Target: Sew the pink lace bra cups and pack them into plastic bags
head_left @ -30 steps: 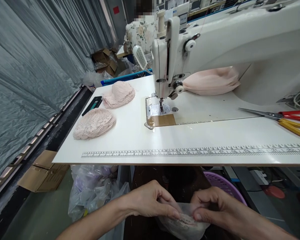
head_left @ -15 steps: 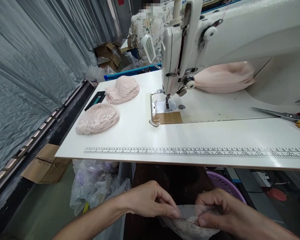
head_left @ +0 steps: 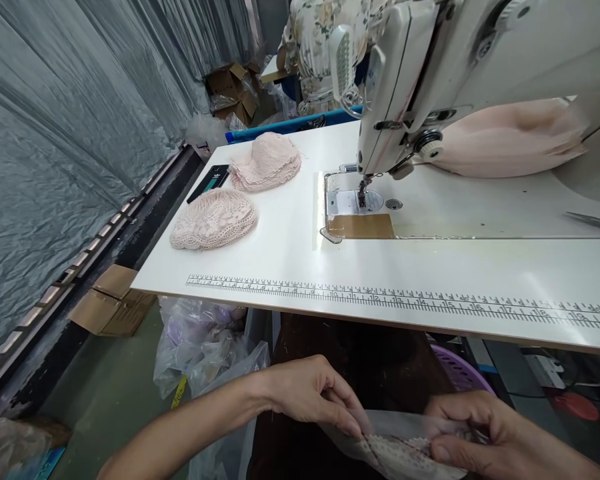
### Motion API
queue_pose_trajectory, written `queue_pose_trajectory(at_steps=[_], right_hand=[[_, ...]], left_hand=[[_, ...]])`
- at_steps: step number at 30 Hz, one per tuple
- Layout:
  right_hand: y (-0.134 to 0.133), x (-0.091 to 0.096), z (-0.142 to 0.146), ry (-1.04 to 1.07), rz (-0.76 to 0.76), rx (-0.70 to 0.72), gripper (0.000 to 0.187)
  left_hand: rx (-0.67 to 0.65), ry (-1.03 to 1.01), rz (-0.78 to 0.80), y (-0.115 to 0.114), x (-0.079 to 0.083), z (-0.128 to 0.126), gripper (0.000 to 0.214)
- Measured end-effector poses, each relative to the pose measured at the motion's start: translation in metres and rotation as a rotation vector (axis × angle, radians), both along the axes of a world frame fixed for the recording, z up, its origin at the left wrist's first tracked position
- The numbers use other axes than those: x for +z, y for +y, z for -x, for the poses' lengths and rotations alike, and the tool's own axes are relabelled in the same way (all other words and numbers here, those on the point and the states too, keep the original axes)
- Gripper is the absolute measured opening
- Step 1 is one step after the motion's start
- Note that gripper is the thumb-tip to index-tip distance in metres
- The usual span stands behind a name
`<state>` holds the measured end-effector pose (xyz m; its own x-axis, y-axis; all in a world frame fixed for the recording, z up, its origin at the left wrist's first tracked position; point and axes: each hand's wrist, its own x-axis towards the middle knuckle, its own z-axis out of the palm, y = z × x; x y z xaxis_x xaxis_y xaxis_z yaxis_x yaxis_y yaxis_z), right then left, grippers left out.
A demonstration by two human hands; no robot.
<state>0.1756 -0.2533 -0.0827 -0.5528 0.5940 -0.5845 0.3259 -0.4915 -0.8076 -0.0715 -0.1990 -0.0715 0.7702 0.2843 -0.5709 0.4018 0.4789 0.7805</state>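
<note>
Between my two hands, low in the view and below the table edge, stretches a piece of sheer fabric with pale lace (head_left: 397, 453). My left hand (head_left: 323, 397) pinches its left end between thumb and fingers. At the other end my right hand (head_left: 467, 430) grips the lace, its thumb on top. Part of the fabric drops out of the bottom of the view. On the white sewing table (head_left: 280, 260) lie two stacks of pink lace cups, one nearer (head_left: 213, 221) and one farther (head_left: 267, 160).
A white sewing machine (head_left: 397, 87) stands on the table, with pink fabric (head_left: 510, 140) behind its needle area. Scissors (head_left: 593, 221) lie at right, a dark phone (head_left: 210, 183) at left. Below are plastic bags (head_left: 200, 353) and a purple basket (head_left: 460, 370). A person (head_left: 325, 47) sits beyond.
My right hand has moved rightward, away from the left, and more of the sheer fabric and lace shows between them. The whole view has shifted and tilted slightly.
</note>
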Motion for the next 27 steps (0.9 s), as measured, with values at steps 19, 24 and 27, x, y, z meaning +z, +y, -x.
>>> queue_pose_trajectory(at_steps=[19,24,27], right_hand=[[0.003,0.010,0.012,0.031,-0.017,-0.020,0.028],[0.002,0.001,0.009,0.097,-0.026,-0.018,0.020],[0.003,0.002,0.010,0.095,-0.039,-0.029,0.018]], left_hand=[[0.007,0.030,0.039,-0.004,-0.001,-0.021,0.054],[0.024,0.053,0.079,-0.001,0.004,-0.017,0.054],[0.031,0.076,0.094,0.001,0.007,-0.016,0.055]])
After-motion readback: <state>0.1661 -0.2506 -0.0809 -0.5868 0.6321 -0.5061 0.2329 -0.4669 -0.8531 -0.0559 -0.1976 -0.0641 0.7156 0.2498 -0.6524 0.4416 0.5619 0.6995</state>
